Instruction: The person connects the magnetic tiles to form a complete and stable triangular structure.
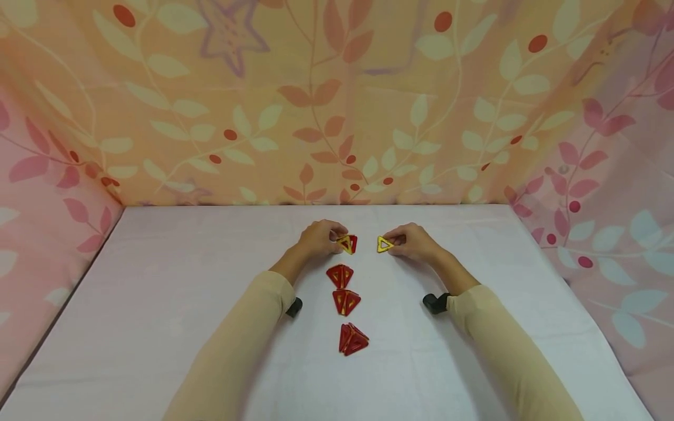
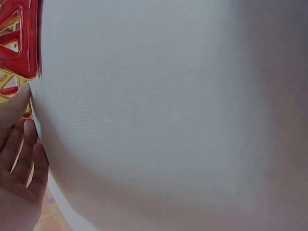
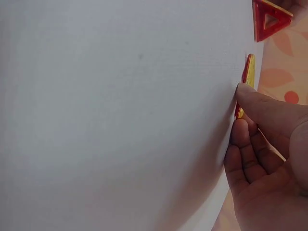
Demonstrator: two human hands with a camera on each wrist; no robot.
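Observation:
My left hand [image 1: 319,238] pinches a yellow triangular tile [image 1: 341,240] at the far middle of the table. A red triangular tile [image 1: 354,244] lies against its right side; whether the two are joined I cannot tell. In the left wrist view, the thumb of the left hand [image 2: 21,183] is at the yellow tile's edge. To the right, with a gap between, my right hand [image 1: 416,241] pinches another yellow triangular tile [image 1: 379,244]. The right wrist view shows this tile [image 3: 250,72] edge-on, yellow with a red side, between thumb and fingers.
Nearer to me, three clusters of red triangular tiles stand in a column: a far one [image 1: 339,276], a middle one [image 1: 346,302] and a near one [image 1: 353,340]. A white cloth [image 1: 184,327] covers the table. A patterned curtain [image 1: 274,146] hangs behind it.

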